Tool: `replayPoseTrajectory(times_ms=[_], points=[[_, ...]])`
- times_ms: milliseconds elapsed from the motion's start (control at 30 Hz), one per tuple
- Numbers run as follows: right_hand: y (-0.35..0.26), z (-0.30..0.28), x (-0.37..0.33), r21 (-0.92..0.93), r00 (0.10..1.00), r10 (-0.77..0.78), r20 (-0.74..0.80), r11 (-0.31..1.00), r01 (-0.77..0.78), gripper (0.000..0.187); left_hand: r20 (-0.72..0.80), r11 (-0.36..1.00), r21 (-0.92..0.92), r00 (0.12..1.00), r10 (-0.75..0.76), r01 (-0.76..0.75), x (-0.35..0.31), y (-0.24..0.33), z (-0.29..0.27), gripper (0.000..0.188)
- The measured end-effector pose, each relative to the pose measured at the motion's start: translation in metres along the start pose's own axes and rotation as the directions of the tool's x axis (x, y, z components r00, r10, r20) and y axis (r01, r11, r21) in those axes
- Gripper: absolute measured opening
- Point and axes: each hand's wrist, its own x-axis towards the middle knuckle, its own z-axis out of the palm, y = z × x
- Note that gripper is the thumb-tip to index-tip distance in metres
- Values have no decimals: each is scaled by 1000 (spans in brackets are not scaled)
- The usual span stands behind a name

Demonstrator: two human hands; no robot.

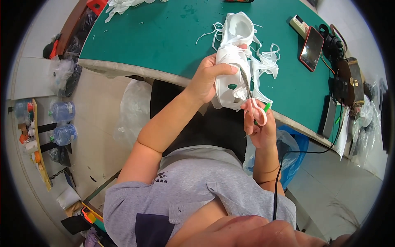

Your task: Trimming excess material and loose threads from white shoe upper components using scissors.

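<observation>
Here we see both hands raised just off the near edge of the green table [164,37], which serves as our landmark. The left hand [207,78] is closed around a white moulded shoe piece [230,82], thumb across its front and fingers wrapped behind, holding it upright just over the table's near rim. The right hand [261,127] sits a little below and nearer than that rim, its fingers threaded through the pink and green handles of a pair of scissors [252,101] and gripping them; the dark blades point up and lie against the white piece, between its cut-out openings. Whether the blades are parted we cannot tell.

Farther in on the table, just beyond the held piece, lies a second white shoe piece [240,26] among loose white trimmings [267,57] that curl around both. Toward the table's right side rests a phone with a red case [312,48], and beside it a small pale remote-like device [299,25]. At the table's far left corner lies a heap of white scraps [121,6]. Off the table's left edge, on the floor, two blue water bottles [63,123] lie near a yellow board.
</observation>
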Motion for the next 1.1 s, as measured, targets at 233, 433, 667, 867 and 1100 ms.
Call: replayPoseTrajectory(times_ms=[233, 433, 667, 867, 1100], points=[[2, -3, 0, -76, 999, -52, 3, 996, 52, 25, 6, 998, 61, 1000, -26, 25, -1, -1, -7, 39], [5, -7, 4, -119, 996, -77, -44, 990, 71, 29, -75, 998, 61, 997, -20, 25, -4, 0, -1, 31], [4, -9, 7, -122, 996, -79, -35, 990, 74, 29, -63, 998, 33, 997, -43, 46, -4, 0, -1, 32], [4, -6, 8, -127, 994, -94, -53, 988, 87, 28, -75, 998, 28, 996, -54, 56, -4, 1, -3, 31], [-7, 6, 14, -373, 816, -552, -173, 803, 465, 27, -57, 998, 29, 997, -58, 59, -1, -2, -5, 30]])
